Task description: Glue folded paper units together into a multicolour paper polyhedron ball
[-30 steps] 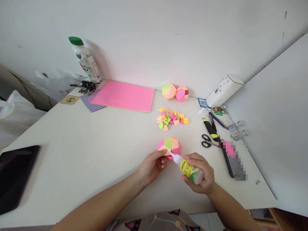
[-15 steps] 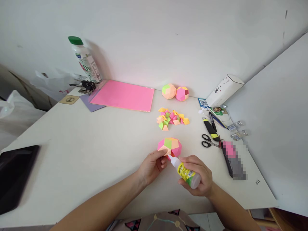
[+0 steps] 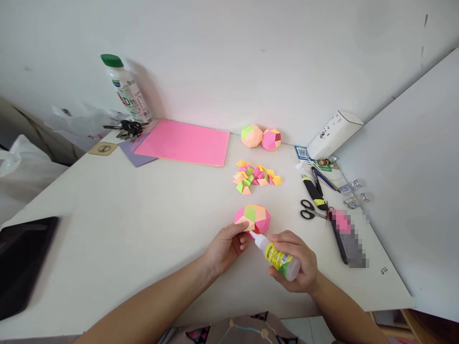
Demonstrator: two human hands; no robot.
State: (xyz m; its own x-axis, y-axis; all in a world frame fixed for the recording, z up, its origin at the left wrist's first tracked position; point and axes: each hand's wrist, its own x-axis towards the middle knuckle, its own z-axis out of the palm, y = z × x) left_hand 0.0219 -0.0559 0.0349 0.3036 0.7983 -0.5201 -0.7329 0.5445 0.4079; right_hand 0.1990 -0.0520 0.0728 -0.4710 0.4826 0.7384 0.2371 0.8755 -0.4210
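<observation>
My left hand [image 3: 229,243] pinches the near edge of a faceted paper ball [image 3: 255,216] in pink, green and peach, its thumb on a peach facet. The ball's near side shows an opening with a red-orange inside. In my right hand [image 3: 297,260] is a clear glue bottle [image 3: 278,258] with a yellow and green label, tilted so that its white nozzle is at the ball's opening. Whether the tip touches the paper I cannot tell. Behind the ball lies a heap of small folded paper pieces [image 3: 256,176] in pink, green, yellow and peach.
Two faceted paper balls [image 3: 251,136] sit by the wall. A pink paper sheet [image 3: 184,142], keys [image 3: 129,129] and a green-capped bottle [image 3: 129,93] are at the back left. Scissors [image 3: 311,212], a utility knife [image 3: 315,192] and a white box [image 3: 335,135] lie right; a black tablet [image 3: 27,263] left.
Almost nothing differs. The glue bottle and my right hand have shifted very slightly; my left hand keeps the same hold on the paper ball.
</observation>
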